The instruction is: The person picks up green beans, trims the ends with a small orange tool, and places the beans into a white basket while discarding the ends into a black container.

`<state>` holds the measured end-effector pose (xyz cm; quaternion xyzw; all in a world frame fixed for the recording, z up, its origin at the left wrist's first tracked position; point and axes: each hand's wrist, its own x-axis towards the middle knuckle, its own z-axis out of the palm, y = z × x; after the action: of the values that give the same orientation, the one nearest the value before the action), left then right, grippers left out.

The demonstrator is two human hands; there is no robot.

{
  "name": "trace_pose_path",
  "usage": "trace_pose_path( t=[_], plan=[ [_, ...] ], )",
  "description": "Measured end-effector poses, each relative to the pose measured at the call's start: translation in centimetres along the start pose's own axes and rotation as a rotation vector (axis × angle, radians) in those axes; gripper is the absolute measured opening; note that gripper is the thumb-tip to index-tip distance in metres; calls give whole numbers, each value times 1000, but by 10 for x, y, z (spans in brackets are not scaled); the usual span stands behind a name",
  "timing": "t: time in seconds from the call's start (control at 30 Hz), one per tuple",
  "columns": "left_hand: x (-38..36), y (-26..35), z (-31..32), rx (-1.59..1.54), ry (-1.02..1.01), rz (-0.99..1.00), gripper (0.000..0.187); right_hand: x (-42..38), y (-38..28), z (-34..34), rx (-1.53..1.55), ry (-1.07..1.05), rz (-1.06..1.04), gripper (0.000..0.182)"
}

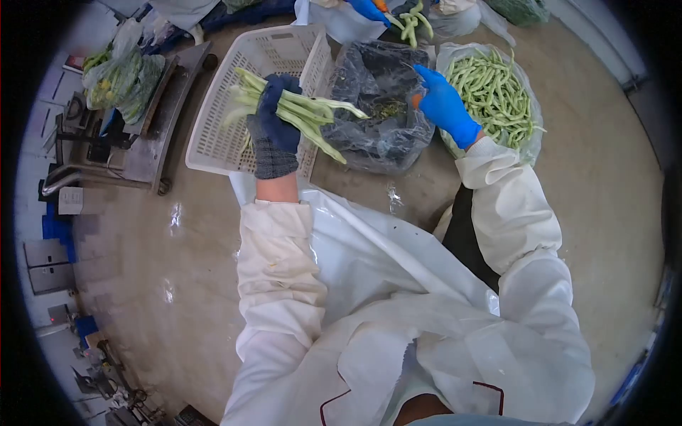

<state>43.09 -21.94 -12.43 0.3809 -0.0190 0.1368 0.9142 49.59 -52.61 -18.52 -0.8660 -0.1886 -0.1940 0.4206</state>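
Note:
My left hand (279,117), in a dark knit glove, is closed around a bunch of long green beans (305,117) over the white perforated crate (206,135). The beans' ends stick out on both sides of the fist. My right hand (449,106), in a blue glove, is above the right side of a bin lined with dark plastic (383,153). Its index finger reaches forward, while the other fingers curl by a small orange piece (416,101), mostly hidden. Small green scraps (387,110) lie inside the lined bin.
Right of the bin, a clear plastic bag (529,145) is full of green beans (490,92). Across from me, another person's blue-gloved hand (369,10) is near more beans (410,27). A metal cart (160,135) at left carries bagged vegetables (128,82).

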Motion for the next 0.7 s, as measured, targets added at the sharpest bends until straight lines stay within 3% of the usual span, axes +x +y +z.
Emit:
trace_pose_path(
  t=[0.07,0.17,0.27,0.37,0.47,0.57,0.67,0.7],
  plan=[
    [-1,-9,4,4,66,-52,27,3,-12,-3,51,32,-88,27],
    [-6,-14,16,-16,88,-105,29,-1,-42,-13,114,-235,171,27],
    [-7,-15,19,-43,90,-130,27,-3,-54,-16,230,-313,237,26],
    [-6,-15,21,-55,67,-119,24,-4,-46,-17,192,-278,259,26],
    [-5,-18,15,-56,-7,-106,30,-7,-31,-11,86,-121,170,27],
    [-8,-16,24,-90,-96,-93,30,-7,-30,-6,176,-17,12,29],
    [-9,-20,24,-101,-215,-106,30,-2,-74,-27,414,-288,202,28],
    [-15,-20,33,-73,-228,-114,30,-5,-80,-23,490,-310,170,28]
  ],
)
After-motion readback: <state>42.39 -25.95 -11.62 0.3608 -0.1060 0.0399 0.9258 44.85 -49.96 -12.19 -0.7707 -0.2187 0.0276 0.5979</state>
